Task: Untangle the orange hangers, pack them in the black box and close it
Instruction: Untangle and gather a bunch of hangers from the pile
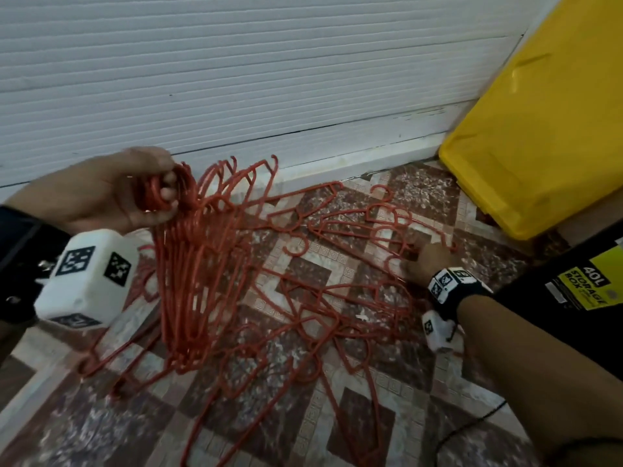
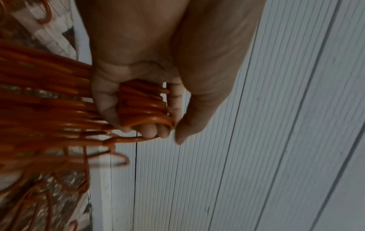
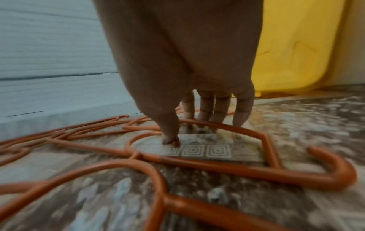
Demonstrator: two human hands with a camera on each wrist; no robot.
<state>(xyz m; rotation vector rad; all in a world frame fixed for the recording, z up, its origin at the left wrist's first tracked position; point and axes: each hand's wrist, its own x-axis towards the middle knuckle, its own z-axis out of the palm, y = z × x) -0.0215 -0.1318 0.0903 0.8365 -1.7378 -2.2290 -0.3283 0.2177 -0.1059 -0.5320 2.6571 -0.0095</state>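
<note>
My left hand point(image 1: 165, 193) is raised near the wall and grips the hooks of a bundle of orange hangers point(image 1: 188, 281). The bundle hangs down to the floor. In the left wrist view, the fingers of my left hand point(image 2: 158, 129) curl round the stacked hooks point(image 2: 142, 106). Many loose orange hangers point(image 1: 337, 298) lie tangled on the patterned floor. My right hand point(image 1: 421, 261) reaches down into them at the right. In the right wrist view, the thumb and straight fingers of my right hand point(image 3: 189, 129) straddle a hanger bar point(image 3: 227, 126) without closing on it. The black box point(image 1: 573, 288) is at the right edge.
A yellow lid point(image 1: 539, 123) leans against the white ribbed wall point(image 1: 236, 79) at the back right, also seen as the yellow lid point(image 3: 296, 46) beyond my right hand. The box carries a yellow "40L STORAGE BOX" label point(image 1: 583, 284). A black cable point(image 1: 472, 423) trails on the tiled floor.
</note>
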